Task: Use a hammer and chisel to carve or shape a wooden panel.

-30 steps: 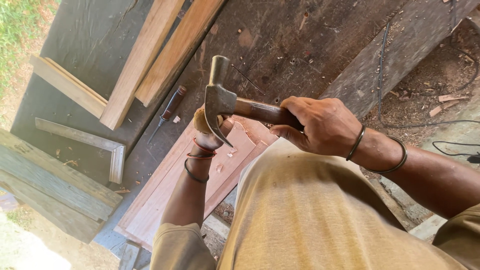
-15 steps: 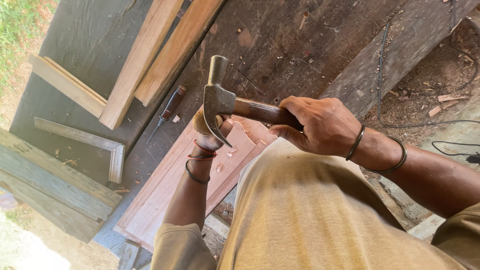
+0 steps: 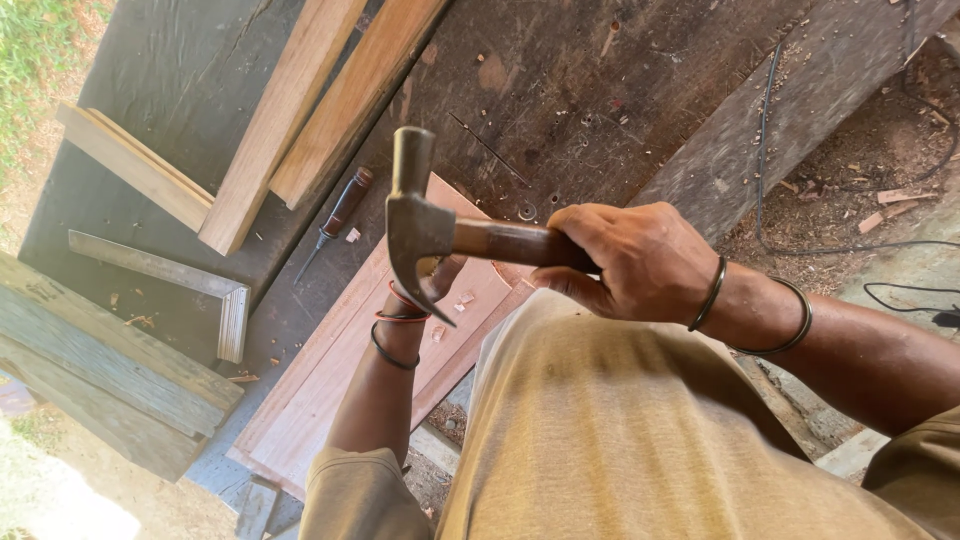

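My right hand [image 3: 640, 260] is shut around the wooden handle of a claw hammer [image 3: 415, 225], whose steel head is raised just above my left hand. My left hand [image 3: 445, 275] rests on a reddish wooden board [image 3: 320, 390] and is mostly hidden behind the hammer head. Only a few fingers show, and I cannot tell whether they pinch anything. Red and black bands circle the left wrist, and metal bangles the right. The board lies slanted across a dark, worn workbench [image 3: 600, 80].
A dark-handled screwdriver [image 3: 340, 210] lies on the bench just beyond the board. Two light planks [image 3: 290, 110] lean at the top left, beside a mitred frame piece [image 3: 190, 280] and a weathered grey plank [image 3: 100, 370]. A black cable [image 3: 770, 150] trails over sawdust at right.
The hammer head has dipped slightly down and left toward my left hand. My left hand and the board have stayed put.
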